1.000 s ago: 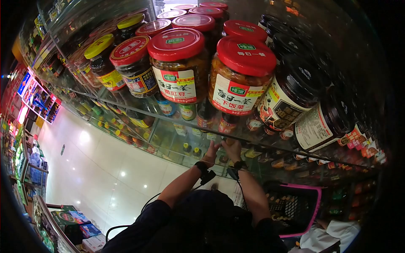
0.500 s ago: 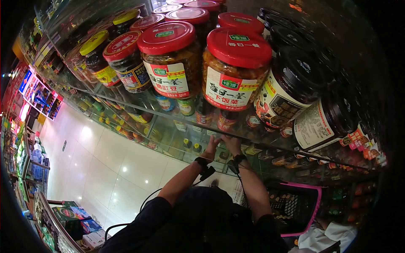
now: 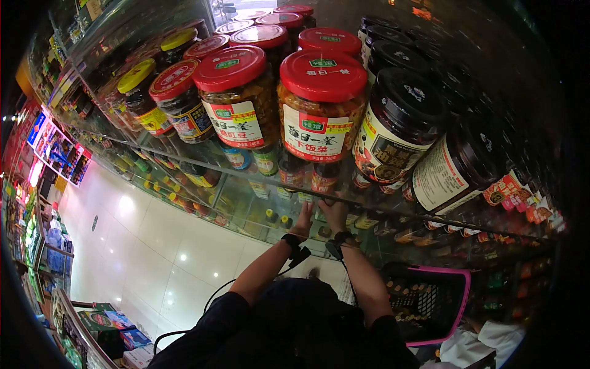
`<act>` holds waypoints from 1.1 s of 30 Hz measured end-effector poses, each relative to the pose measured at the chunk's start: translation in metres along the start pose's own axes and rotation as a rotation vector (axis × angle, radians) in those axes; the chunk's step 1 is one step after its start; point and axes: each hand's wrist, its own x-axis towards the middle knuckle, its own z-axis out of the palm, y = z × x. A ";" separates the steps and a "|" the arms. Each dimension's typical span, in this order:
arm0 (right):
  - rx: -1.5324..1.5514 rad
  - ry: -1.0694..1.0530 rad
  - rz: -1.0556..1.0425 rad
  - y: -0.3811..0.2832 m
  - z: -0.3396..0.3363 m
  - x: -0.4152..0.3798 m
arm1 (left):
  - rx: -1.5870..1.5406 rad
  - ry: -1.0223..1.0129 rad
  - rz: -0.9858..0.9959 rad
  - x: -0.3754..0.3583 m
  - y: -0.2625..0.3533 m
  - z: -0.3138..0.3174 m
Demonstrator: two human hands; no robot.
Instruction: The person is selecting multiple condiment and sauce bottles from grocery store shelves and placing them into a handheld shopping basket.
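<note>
My left hand (image 3: pixel 302 222) reaches to the lower glass shelves, palm turned inward, its fingers stretched upward and apparently holding nothing. Beside it is my right hand (image 3: pixel 334 216), its fingertips partly hidden at the shelf edge, so whether they grip something cannot be made out. Just above the hands, seen through the glass, stand small red-labelled jars, one jar (image 3: pixel 324 178) nearest the right hand. On the upper glass shelf (image 3: pixel 279 182) are a red-lidded jar of pickled vegetables (image 3: pixel 319 111), another red-lidded jar (image 3: pixel 233 98) and a black-lidded jar (image 3: pixel 399 129).
A dark basket with a pink rim (image 3: pixel 465 301) stands at lower right, near a white cloth or garment (image 3: pixel 491 344). Boxes (image 3: pixel 126 332) sit on a display at lower left. Pale floor tiles (image 3: pixel 153 227) stretch to the left. Cables hang from both wrists.
The view has shifted slightly, moving the shelf jars a little left and down in view. Both hands stay close together, reaching slightly further up at the shelf edge.
</note>
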 end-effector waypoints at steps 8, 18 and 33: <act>0.024 0.003 0.007 -0.006 -0.004 -0.012 | -0.425 -0.172 -0.153 0.013 -0.023 -0.014; 0.025 0.157 -0.097 -0.012 -0.016 -0.088 | -0.138 -0.002 0.094 -0.012 -0.079 -0.053; 0.224 -0.174 0.215 0.044 -0.033 -0.248 | -0.650 0.411 -0.530 -0.147 -0.128 -0.071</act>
